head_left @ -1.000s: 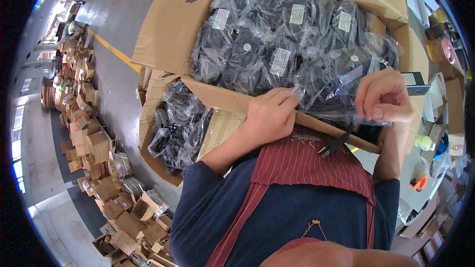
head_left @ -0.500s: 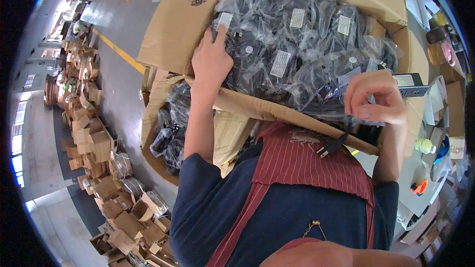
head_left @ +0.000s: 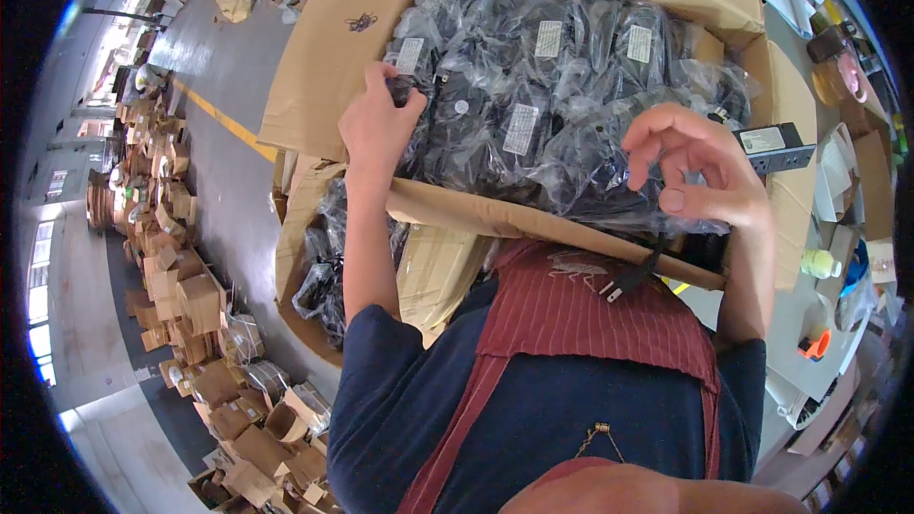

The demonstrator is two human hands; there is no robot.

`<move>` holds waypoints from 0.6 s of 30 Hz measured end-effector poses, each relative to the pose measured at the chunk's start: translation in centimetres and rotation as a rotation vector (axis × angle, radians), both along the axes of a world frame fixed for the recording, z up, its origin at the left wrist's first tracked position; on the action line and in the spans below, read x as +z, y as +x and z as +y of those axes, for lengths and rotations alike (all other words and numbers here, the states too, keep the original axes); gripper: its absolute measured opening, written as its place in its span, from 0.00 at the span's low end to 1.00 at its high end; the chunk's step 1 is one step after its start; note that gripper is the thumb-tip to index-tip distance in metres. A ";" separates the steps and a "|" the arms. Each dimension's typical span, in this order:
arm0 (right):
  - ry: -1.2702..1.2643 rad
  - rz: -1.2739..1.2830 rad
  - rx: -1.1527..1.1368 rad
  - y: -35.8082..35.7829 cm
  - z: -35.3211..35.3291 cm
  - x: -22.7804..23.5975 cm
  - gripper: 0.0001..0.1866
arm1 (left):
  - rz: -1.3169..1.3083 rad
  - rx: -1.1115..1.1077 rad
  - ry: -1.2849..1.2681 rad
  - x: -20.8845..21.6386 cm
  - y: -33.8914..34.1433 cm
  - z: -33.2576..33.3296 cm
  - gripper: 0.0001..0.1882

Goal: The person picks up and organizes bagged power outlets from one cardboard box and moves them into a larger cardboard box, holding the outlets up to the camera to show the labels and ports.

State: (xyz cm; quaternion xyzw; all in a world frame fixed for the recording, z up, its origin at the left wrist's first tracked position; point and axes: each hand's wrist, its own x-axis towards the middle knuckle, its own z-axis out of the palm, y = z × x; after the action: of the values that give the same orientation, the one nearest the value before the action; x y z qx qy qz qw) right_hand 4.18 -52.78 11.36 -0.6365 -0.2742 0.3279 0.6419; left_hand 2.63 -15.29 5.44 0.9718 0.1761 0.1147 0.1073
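A big cardboard box (head_left: 533,219) in front of me is filled with black devices in clear plastic bags (head_left: 519,128), several bearing white labels. At the box's left side my left hand (head_left: 376,128) touches a bagged device (head_left: 409,62), thumb and forefinger apart. My right hand (head_left: 700,167) hovers over the right part of the bags, fingers loosely curled and apart, with nothing visible in them. Beyond its wrist, a black power outlet strip (head_left: 776,148) with a white label lies at the box's right edge. A black plug (head_left: 624,281) hangs over the near edge, against my apron.
Below left stands another open carton (head_left: 309,333) with bagged black items. Heaps of cardboard boxes (head_left: 181,276) line the floor at the far left, past a yellow line (head_left: 224,114). On the right, a table (head_left: 785,347) bears an orange tape roll (head_left: 814,345) and a light green bottle (head_left: 821,264).
My left hand has drawn slightly left, its thumb and forefinger now spread. My right hand has risen a little and its fingers have opened wider. The whole view has shifted slightly.
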 end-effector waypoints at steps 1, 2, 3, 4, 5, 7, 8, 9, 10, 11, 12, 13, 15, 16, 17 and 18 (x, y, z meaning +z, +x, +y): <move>-0.035 -0.023 -0.017 0.0 0.1 0.0 0.29 | 0.000 -0.003 0.001 -0.1 -0.2 0.2 0.21; -0.069 -0.045 -0.033 0.0 0.2 -0.1 0.34 | -0.110 -0.012 0.003 -0.4 -0.3 0.5 0.20; -0.069 -0.044 -0.036 -0.1 0.3 0.0 0.34 | -0.220 -0.020 0.004 -0.7 -0.4 0.6 0.19; -0.070 -0.024 -0.062 -0.2 0.4 0.3 0.36 | -0.221 -0.016 0.007 -0.8 -0.5 0.7 0.19; -0.071 -0.004 -0.089 -0.3 0.4 0.5 0.37 | -0.328 -0.006 -0.063 -0.8 -0.5 0.9 0.17; -0.060 -0.014 -0.085 -0.3 0.4 0.1 0.38 | -0.437 0.004 -0.131 -0.7 -0.5 0.9 0.16; -0.051 -0.024 -0.084 -0.2 0.4 0.0 0.39 | -0.505 0.020 -0.195 -0.6 -0.6 0.6 0.15; -0.050 -0.025 -0.085 -0.2 0.4 0.1 0.39 | -0.572 0.036 -0.260 -0.5 -0.5 0.5 0.14; -0.044 -0.006 -0.087 -0.3 0.5 0.2 0.40 | -0.572 0.039 -0.256 -0.6 -0.6 0.7 0.14; -0.039 0.012 -0.089 -0.3 0.5 0.2 0.40 | -0.618 0.043 -0.322 -0.8 -0.6 1.1 0.13; -0.036 0.012 -0.085 -0.3 0.6 0.2 0.40 | -0.663 0.046 -0.387 -1.0 -0.6 1.6 0.12; -0.044 0.020 -0.101 -0.3 0.6 0.2 0.40 | -0.661 0.046 -0.386 -1.4 -0.5 2.2 0.12; -0.049 0.031 -0.115 -0.4 0.6 0.2 0.40 | -0.770 0.001 -0.603 -1.9 -0.2 3.2 0.09; -0.043 0.026 -0.117 -0.4 0.5 0.1 0.40 | -0.768 -0.001 -0.600 -1.8 -0.1 3.2 0.09; -0.038 0.020 -0.118 -0.4 0.5 0.0 0.40 | -0.799 -0.015 -0.671 -1.7 -0.1 3.1 0.08; -0.034 0.022 -0.118 -0.4 0.5 0.0 0.40 | -0.831 -0.030 -0.741 -1.6 -0.2 3.1 0.08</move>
State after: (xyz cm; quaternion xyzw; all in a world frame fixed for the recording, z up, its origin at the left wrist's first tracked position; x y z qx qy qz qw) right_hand 3.83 -52.29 11.35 -0.6588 -0.2237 0.3011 0.6521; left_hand 2.44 -12.21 3.82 0.7446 0.1337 0.4170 0.5038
